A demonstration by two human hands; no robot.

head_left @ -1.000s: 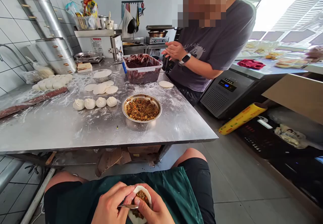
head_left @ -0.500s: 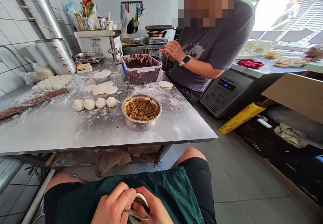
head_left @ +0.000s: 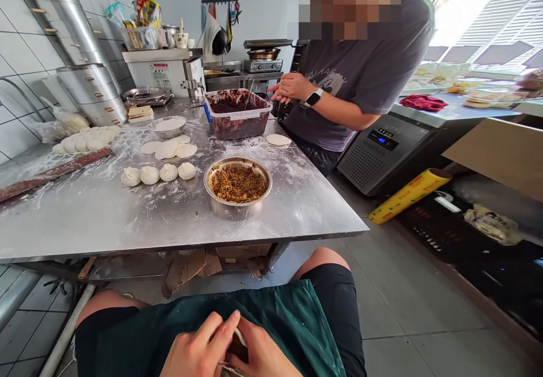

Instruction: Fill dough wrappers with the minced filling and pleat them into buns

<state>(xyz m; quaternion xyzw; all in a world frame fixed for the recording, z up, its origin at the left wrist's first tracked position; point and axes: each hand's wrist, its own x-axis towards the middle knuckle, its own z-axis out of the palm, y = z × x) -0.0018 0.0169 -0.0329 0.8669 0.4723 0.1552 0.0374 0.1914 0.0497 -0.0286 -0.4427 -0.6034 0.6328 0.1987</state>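
Observation:
Over my lap, my left hand (head_left: 199, 346) and my right hand (head_left: 267, 350) are closed together round a filled bun wrapper (head_left: 240, 336). Its pale dough rim shows between my fingers, with brown filling inside. A metal spoon (head_left: 231, 369) lies low between the hands, mostly hidden; which hand grips it I cannot tell. Beyond my knees, a steel bowl of chopped filling (head_left: 238, 183) stands on the metal table (head_left: 106, 218). Left of it sits a row of several pleated buns (head_left: 159, 174), with flat dough wrappers (head_left: 169, 148) behind them.
Across the table stands a co-worker (head_left: 360, 77), hands together, near a tub of dark red filling (head_left: 238, 114) and one wrapper (head_left: 278, 140). A rolling pin (head_left: 55, 173), dough pieces (head_left: 87, 139) and a flour bowl (head_left: 168, 127) lie left. The table edge is before my knees.
My left fingers have shifted up over the wrapper's rim, and the wrapper is now more covered. The spoon sits slightly lower. The co-worker's hands have moved a little.

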